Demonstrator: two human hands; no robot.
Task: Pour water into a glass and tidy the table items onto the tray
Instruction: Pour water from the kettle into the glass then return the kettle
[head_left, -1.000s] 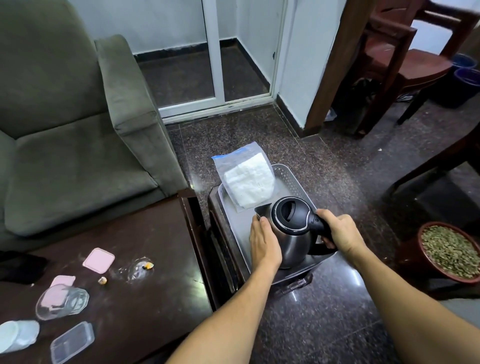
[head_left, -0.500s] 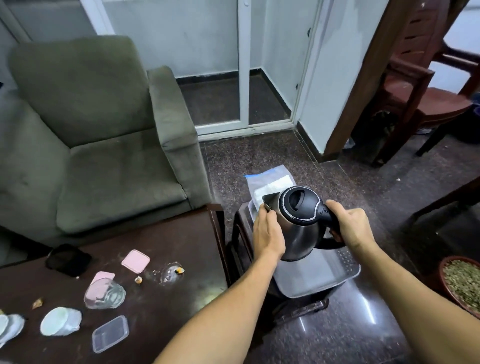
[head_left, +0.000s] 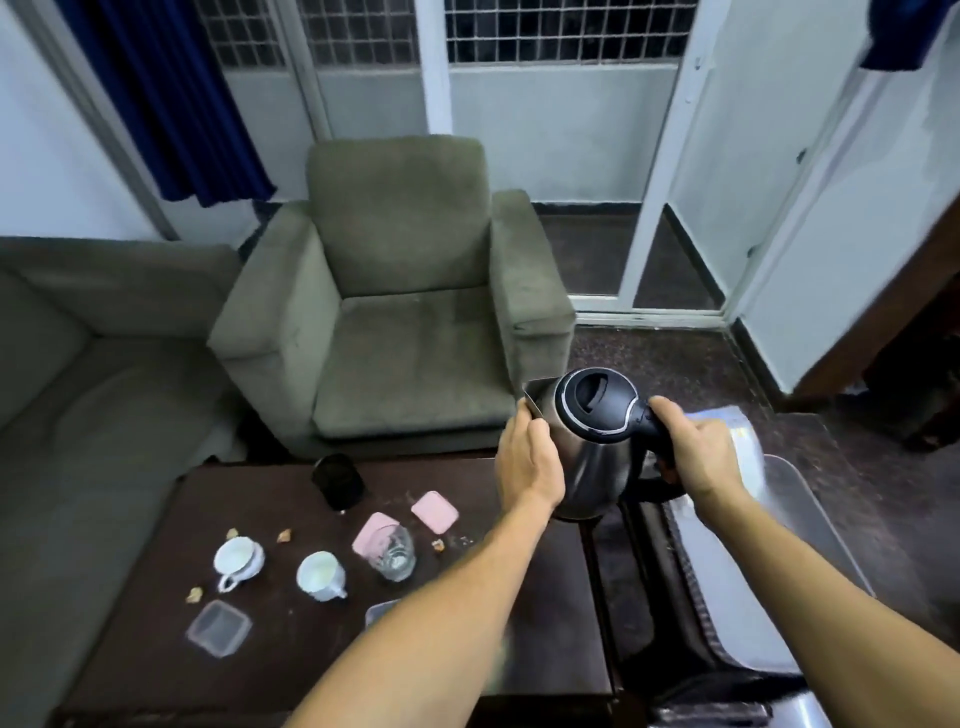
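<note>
A steel kettle (head_left: 592, 457) with a black lid hangs in the air over the right end of the dark wooden table (head_left: 467, 644). My right hand (head_left: 696, 452) grips its black handle. My left hand (head_left: 527, 460) rests flat against the kettle's left side, just below the spout. An empty clear glass (head_left: 393, 552) stands on the table, left of and below the kettle. The grey tray (head_left: 800, 525) sits on a low stand to the right of the table, with a plastic bag (head_left: 748, 447) lying at its far end.
On the table are two white cups (head_left: 238, 558) (head_left: 321, 574), two pink lids (head_left: 435, 512), a clear plastic box (head_left: 218, 627), a black object (head_left: 337, 480) and scattered crumbs. A green armchair (head_left: 405, 312) stands behind the table and a sofa (head_left: 78, 389) to its left.
Both hands lifted the kettle off the tray and carried it left, over the table's right end. My view swung left and up, bringing the whole table and the armchair into sight.
</note>
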